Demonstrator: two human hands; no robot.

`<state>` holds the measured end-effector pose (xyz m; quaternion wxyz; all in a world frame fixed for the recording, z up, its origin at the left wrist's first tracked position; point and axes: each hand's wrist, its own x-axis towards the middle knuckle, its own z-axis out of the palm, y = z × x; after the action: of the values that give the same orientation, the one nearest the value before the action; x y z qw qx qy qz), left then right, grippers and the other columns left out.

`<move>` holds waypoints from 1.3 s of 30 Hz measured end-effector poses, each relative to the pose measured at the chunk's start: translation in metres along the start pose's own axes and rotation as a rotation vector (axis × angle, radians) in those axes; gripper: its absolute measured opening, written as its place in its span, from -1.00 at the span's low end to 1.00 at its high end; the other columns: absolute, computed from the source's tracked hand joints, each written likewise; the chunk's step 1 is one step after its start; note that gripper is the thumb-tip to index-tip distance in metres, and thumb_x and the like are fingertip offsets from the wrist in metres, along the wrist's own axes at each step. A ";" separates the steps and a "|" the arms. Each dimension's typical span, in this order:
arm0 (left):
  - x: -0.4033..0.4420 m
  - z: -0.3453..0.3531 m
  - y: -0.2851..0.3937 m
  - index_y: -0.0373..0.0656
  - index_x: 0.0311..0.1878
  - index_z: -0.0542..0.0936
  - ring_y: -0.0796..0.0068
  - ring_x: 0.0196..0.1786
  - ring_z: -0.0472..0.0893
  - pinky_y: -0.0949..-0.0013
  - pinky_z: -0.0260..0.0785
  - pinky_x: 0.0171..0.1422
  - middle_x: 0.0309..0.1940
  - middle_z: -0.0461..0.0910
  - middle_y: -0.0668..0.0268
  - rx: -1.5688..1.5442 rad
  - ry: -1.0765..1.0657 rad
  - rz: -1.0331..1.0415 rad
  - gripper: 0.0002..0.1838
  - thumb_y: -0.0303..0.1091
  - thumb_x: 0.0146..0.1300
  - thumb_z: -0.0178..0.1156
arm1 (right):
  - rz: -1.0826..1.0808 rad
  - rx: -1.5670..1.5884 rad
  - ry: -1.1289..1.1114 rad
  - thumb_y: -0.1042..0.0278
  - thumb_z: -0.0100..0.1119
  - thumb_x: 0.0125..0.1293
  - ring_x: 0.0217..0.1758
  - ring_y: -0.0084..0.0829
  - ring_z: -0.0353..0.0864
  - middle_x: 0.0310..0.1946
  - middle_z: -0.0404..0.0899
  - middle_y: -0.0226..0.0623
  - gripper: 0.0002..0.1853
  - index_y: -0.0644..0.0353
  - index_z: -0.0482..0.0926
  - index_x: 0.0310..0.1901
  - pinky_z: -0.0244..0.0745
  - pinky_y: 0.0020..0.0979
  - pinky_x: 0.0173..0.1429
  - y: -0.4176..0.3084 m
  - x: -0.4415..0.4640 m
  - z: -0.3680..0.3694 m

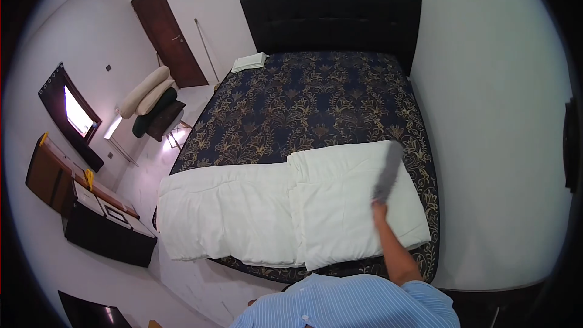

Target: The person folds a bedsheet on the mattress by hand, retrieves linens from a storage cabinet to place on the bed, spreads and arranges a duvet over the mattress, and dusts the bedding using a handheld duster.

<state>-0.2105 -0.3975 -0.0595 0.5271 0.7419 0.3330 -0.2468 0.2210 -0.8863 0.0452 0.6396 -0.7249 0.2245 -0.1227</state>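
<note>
My right hand point(379, 209) is closed around the near end of a long dark-grey brush-like tool point(388, 173), smeared by motion. The tool lies over the right part of a folded white duvet point(340, 206); I cannot tell whether it touches the cloth. The duvet spreads in two folded sections across the foot of the bed, its right section overlapping the left one. Of my left hand point(252, 302), at most a sliver shows beside the blue striped shirt, its fingers hidden.
A dark floral-patterned mattress point(316, 103) reaches to a black headboard point(334, 18). Folded white cloth point(249, 62) rests at its far left corner. Pillows point(152, 94) are stacked left of the bed. Cabinets point(109, 225) stand at left; a wall point(492, 146) borders the right side.
</note>
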 end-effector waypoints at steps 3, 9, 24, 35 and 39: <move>0.018 0.006 0.000 -0.30 -0.32 0.40 0.33 -0.43 0.49 0.28 0.33 -0.42 -0.43 0.47 0.17 0.208 -0.107 0.052 -0.69 -0.19 0.10 -0.09 | -0.205 -0.314 -0.641 0.14 -0.10 0.11 -0.36 -0.36 0.41 -0.42 0.49 -0.20 -0.64 0.32 0.39 -0.26 0.30 -0.35 -0.26 -0.024 -0.104 0.037; 0.009 0.032 0.089 -0.33 -0.27 0.41 0.41 -0.45 0.46 0.40 0.34 -0.36 -0.41 0.47 0.17 -0.119 0.070 -0.095 -0.67 -0.20 0.09 -0.03 | -0.322 -0.465 -1.696 0.33 0.04 -0.02 -0.20 -0.41 0.40 -0.24 0.45 -0.19 -0.65 0.23 0.38 -0.14 0.26 -0.37 -0.07 -0.049 -0.232 0.065; -0.040 0.016 0.097 -0.15 -0.18 0.41 0.34 -0.23 0.45 0.19 0.26 -0.14 -0.18 0.42 0.32 -0.387 0.111 -0.369 -0.63 -0.08 0.04 -0.03 | -0.142 -0.441 -1.107 0.20 0.01 0.03 -0.46 -0.47 0.41 -0.54 0.47 -0.29 -0.70 0.32 0.44 -0.39 0.33 -0.40 -0.37 -0.065 -0.172 0.028; -0.083 -0.009 0.019 -0.17 -0.10 0.41 0.22 -0.02 0.38 0.18 0.23 -0.01 -0.09 0.39 0.14 0.355 0.108 -0.520 -0.48 -0.01 -0.08 -0.07 | 0.219 0.027 -0.989 0.36 0.06 0.00 -0.82 -0.66 0.20 -0.77 0.29 -0.50 -0.89 0.17 0.37 -0.49 0.08 -0.61 -0.78 -0.122 -0.196 0.112; -0.056 -0.050 0.002 -0.18 -0.12 0.42 0.20 -0.03 0.38 0.18 0.24 -0.02 -0.11 0.40 0.12 0.310 0.202 -0.483 -0.50 -0.04 -0.09 -0.07 | 0.193 0.103 -0.632 0.30 0.06 0.03 -0.84 -0.69 0.13 -0.74 0.30 -0.51 -0.85 0.16 0.37 -0.46 0.04 -0.62 -0.80 -0.149 -0.173 0.155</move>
<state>-0.2455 -0.3637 -0.0021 0.2978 0.7335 0.5091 -0.3378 0.1684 -0.6557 0.1873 0.7221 -0.6692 0.0761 0.1579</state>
